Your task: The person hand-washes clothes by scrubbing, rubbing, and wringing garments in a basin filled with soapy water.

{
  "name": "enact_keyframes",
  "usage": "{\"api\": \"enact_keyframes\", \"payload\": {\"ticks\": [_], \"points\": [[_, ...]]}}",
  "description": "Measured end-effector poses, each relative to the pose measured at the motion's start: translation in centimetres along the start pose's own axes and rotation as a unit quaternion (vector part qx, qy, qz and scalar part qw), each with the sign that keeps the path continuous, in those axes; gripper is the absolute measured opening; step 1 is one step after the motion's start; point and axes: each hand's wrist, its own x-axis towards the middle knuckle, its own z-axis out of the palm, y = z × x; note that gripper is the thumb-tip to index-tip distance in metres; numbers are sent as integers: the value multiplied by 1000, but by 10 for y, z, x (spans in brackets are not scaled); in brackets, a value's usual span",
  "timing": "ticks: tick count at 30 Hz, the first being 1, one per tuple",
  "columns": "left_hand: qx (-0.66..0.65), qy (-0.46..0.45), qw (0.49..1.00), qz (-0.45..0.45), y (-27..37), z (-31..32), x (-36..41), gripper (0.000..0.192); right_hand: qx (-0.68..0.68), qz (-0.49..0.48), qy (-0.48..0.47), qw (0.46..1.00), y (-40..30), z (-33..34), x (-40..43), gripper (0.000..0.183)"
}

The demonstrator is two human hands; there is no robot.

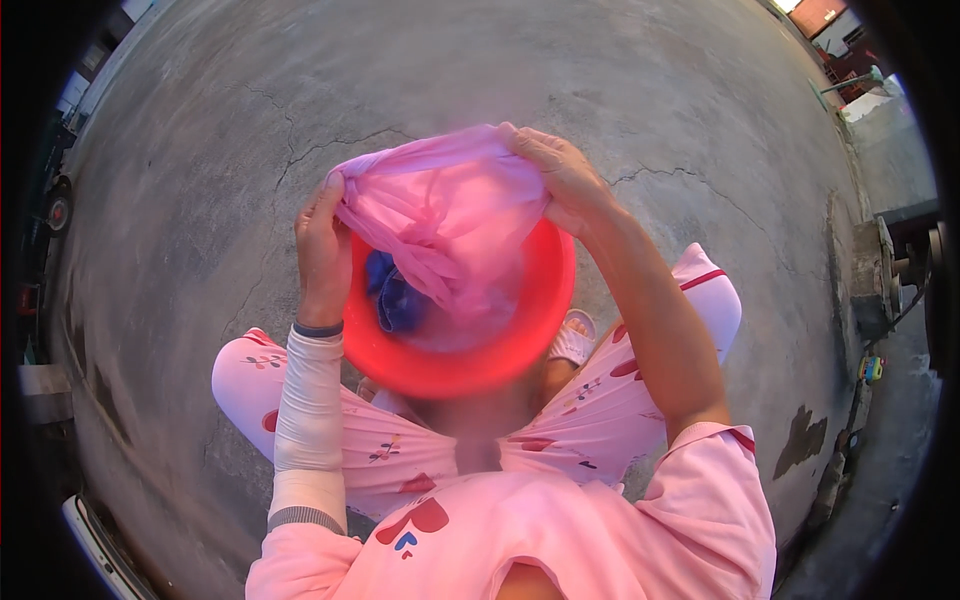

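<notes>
A sheer pink cloth (465, 202) is stretched between both hands above a red plastic basin (450, 375). My left hand (322, 247) grips its left end between thumb and fingers, over the basin's left rim. The upper right part of the cloth is gripped by my right hand (555, 172), just past the basin's far right side. Twisted folds of the cloth hang down into the basin. A dark blue cloth (397, 296) lies inside at the left, partly covered by the pink one. Cloudy, whitish water seems to fill the bottom, though blur hides the detail.
Cracked concrete ground (465, 67) surrounds the basin. Close to its near right rim is a sandalled foot (574, 341). Bent knees flank the basin. A concrete block (872, 277) and a small colourful toy-like object (871, 368) are at the far right; a wheel (58, 211) is at the left edge.
</notes>
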Motion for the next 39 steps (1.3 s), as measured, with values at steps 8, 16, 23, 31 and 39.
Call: {"api": "enact_keyframes", "payload": {"ticks": [8, 16, 23, 31, 39], "points": [[-85, -58, 989, -103, 17, -9, 6, 31, -81, 9, 49, 995, -13, 11, -11, 22], [-75, -79, 985, -135, -18, -23, 14, 23, 8, -39, 32, 999, -20, 31, -20, 24], [582, -58, 797, 150, -28, -14, -3, 16, -14, -96, -2, 995, -12, 23, -16, 10], [523, -138, 841, -21, -6, -3, -5, 16, -491, -332, 265, 761, -1, 2, -4, 4], [417, -367, 828, -83, -22, -15, -4, 27, -47, -56, -30, 997, -9, 24, -20, 8]]}}
